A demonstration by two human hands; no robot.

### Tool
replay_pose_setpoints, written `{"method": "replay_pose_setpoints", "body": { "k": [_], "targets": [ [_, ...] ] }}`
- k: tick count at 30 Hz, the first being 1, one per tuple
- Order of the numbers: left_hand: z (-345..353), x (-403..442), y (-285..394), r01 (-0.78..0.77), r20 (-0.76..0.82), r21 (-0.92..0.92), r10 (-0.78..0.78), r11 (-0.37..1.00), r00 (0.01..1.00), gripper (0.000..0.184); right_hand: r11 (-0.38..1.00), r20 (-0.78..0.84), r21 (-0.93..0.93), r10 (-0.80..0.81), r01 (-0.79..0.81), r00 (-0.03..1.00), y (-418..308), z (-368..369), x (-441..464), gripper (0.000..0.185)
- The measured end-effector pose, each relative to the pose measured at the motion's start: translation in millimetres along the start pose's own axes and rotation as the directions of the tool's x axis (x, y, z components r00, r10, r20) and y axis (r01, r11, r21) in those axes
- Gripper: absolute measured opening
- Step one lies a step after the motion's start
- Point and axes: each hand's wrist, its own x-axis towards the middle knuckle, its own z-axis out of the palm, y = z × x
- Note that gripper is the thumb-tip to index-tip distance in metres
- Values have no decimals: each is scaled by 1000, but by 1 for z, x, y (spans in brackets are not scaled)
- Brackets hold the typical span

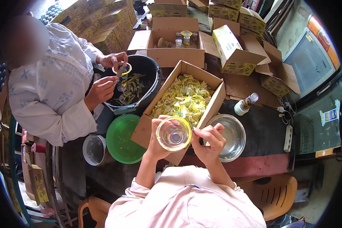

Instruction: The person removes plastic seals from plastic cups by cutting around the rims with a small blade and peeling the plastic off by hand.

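My left hand (157, 140) is closed around a clear plastic cup (174, 133) with a yellow rim. The cup's mouth faces me, and I see down to its bottom. My right hand (209, 141) is pinched at the right side of the rim; a small dark bit shows at its fingertips, too small to name. Behind both hands stands a cardboard box (219, 99) filled with yellow and clear plastic scraps (184, 95). Right beside my right hand sits a clear round bowl (231, 137).
Across to the left, a co-worker (53, 79) holds another yellow-rimmed cup (122, 81) over a black bucket (154, 72). A green basin (121, 138) and a white pail (94, 150) stand nearby. A jar (246, 104), a power strip (288, 138) and open boxes (174, 57) lie beyond.
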Motion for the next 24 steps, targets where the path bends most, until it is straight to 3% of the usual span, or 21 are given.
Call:
{"method": "replay_pose_setpoints", "body": {
  "k": [2,5,8,14,17,20,23,24],
  "targets": [
    [-3,-1,8,125,50,-37,-123,991,991,66,1000,-2,1,4,-4,1000,0,0,1,18],
    [-6,2,8,67,84,23,-69,997,994,64,1000,4,1,6,-6,1000,1,-1,1,18],
    [-6,-1,7,154,45,-80,-151,985,988,65,1000,11,6,21,-21,1000,1,-1,0,17],
    [-12,0,12,227,157,-36,-219,973,963,70,999,12,15,38,-39,999,4,-2,-1,18],
    [-12,0,11,193,150,-75,-180,978,972,70,999,26,12,36,-36,999,6,-1,-3,18],
    [-13,0,15,200,207,-17,-192,980,959,70,999,29,15,51,-51,998,5,-1,-5,18],
    [-18,2,14,109,249,135,-141,985,958,73,998,47,29,60,-61,997,5,-1,-4,18],
    [-17,1,13,153,214,72,-165,986,963,75,998,53,34,59,-61,997,4,-1,-6,18]
  ]
}}
